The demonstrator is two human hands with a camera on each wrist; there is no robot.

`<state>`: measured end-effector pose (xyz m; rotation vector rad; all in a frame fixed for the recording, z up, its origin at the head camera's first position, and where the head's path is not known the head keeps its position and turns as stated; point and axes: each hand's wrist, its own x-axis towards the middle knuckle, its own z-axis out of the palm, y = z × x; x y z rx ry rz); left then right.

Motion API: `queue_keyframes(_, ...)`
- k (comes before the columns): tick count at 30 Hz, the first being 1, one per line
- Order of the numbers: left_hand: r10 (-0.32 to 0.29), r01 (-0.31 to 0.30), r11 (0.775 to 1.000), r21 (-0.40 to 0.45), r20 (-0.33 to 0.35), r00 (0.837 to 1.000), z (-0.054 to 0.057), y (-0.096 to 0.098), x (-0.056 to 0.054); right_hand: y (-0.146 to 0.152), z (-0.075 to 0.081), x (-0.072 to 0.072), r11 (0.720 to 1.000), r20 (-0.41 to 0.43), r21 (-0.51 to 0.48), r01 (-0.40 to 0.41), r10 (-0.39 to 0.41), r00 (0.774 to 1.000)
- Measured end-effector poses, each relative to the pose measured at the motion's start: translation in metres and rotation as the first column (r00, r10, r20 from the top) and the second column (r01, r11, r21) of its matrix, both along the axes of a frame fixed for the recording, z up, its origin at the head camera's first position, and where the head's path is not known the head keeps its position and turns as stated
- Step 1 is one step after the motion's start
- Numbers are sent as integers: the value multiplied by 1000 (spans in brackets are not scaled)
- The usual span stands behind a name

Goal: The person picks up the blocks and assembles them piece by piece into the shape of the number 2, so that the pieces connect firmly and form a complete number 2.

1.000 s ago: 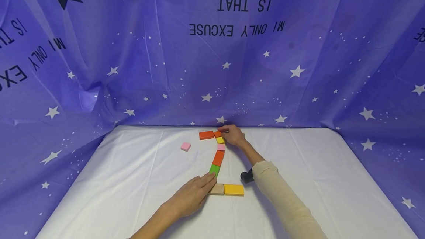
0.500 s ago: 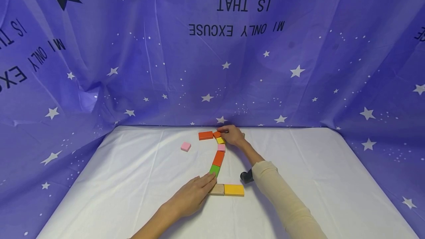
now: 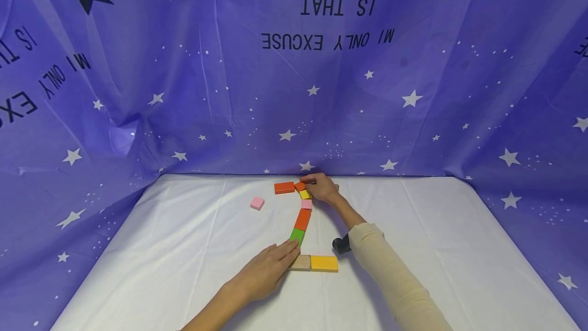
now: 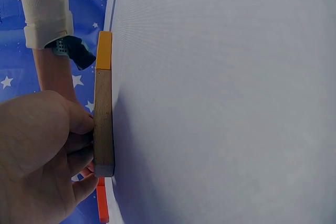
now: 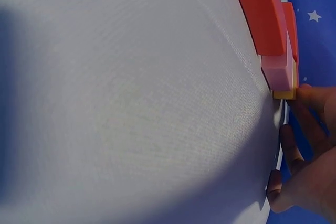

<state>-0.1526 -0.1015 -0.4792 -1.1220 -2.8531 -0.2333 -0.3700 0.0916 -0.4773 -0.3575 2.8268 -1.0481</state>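
In the head view, several wooden blocks form a curved line on the table. My left hand [image 3: 268,272] lies palm down with straight fingers on the near end, touching the green block [image 3: 296,236] and partly covering a plain wood block [image 3: 300,262]. A yellow block [image 3: 324,263] adjoins the plain one. Farther up run a long red block [image 3: 302,219], a pink block [image 3: 306,204] and a small yellow block [image 3: 305,194]. At the far bend my right hand [image 3: 323,188] touches the small orange block [image 3: 300,186] and the yellow one with extended fingers. Its thumb is partly hidden.
Another red block [image 3: 284,188] lies left of the far bend, close to the orange block. A loose pink block [image 3: 257,203] sits apart on the left. The white tabletop [image 3: 436,249] meets a purple star-printed curtain [image 3: 248,91] at its back edge.
The far red block has shifted very slightly left, and the small orange block has turned a little beside my right fingers. My left hand has stayed in place.
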Motion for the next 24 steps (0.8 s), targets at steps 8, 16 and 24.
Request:
queue_keyframes(8,-8,8,1000,-1,-10,1000,-1,0,0,3,-5,0,999,-59,-39,-10,8,998)
queue_keyframes(16,-15,15,1000,0,-24,1000,-1,-1,-1,10,-10,2,993,-69,-111,-42,35,997)
queue_keyframes(24,-36,36,999,10,-57,998,-1,0,-1,17,-7,13,989,-23,-34,-141,141,990)
